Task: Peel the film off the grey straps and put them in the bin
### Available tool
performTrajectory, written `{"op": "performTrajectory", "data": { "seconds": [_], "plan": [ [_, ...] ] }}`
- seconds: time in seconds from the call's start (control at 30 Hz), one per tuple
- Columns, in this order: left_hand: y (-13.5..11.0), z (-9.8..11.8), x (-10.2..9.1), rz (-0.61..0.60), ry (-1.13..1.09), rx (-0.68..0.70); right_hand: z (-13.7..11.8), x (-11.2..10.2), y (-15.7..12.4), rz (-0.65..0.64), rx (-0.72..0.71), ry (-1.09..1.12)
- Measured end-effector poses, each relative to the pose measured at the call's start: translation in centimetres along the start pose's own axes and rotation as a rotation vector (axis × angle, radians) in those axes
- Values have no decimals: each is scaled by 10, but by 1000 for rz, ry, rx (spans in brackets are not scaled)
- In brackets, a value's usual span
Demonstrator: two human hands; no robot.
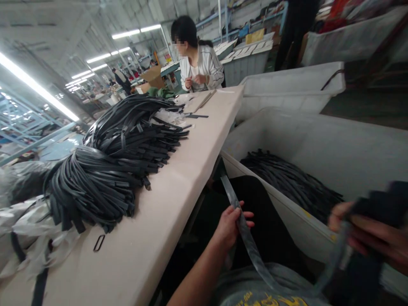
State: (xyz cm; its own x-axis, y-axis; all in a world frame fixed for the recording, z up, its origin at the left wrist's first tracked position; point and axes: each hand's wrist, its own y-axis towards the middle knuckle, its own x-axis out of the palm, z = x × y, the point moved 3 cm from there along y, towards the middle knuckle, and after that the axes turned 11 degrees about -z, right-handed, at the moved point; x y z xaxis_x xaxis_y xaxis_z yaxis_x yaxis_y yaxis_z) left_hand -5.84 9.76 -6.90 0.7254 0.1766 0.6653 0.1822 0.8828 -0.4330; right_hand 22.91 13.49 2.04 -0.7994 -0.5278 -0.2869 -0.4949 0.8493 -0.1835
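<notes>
My left hand [230, 225] is closed on a long grey strap [247, 242], pinching it between thumb and fingers in front of my lap. From there the strap sags across my shirt and rises toward my right hand. Blurred by motion at the right edge, my right hand [366, 231] grips several dark straps [385, 204], with the grey strap's other end close to its fingers. Thick bundles of dark straps [92, 182] lie on the pale table [172, 199] to my left. A black rectangular buckle [99, 243] rests near them.
A white bin [318, 131] with dark straps [287, 174] inside stands close on my right, and another white bin [287, 87] is behind it. Across the table's far end is a co-worker [200, 63]. Crumpled clear plastic [28, 229] covers the table's left side.
</notes>
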Motion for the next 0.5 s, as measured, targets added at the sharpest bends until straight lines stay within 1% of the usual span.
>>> {"op": "performTrajectory", "data": {
  "seconds": [0.03,0.07,0.1,0.17,0.23,0.3,0.37,0.43,0.5],
  "plan": [
    [-7,2,7,-94,84,8,-8,2,13,13,20,79],
    [-13,3,12,-169,163,17,-16,5,26,-1,16,131],
    [-19,4,17,-221,231,17,-24,9,39,-22,5,180],
    [-30,5,22,-274,328,-7,-34,20,64,-104,-23,248],
    [-37,2,26,-323,397,-36,-38,29,84,-174,-52,332],
    [-43,-4,27,-360,438,-61,-42,34,99,-201,-89,433],
    [-48,-10,26,-382,470,-96,-47,35,110,-212,-137,502],
    [-52,-13,25,-390,503,-142,-57,33,116,-220,-193,479],
    [-54,-7,26,-359,539,-134,-70,33,118,-229,-233,419]
  ]
}}
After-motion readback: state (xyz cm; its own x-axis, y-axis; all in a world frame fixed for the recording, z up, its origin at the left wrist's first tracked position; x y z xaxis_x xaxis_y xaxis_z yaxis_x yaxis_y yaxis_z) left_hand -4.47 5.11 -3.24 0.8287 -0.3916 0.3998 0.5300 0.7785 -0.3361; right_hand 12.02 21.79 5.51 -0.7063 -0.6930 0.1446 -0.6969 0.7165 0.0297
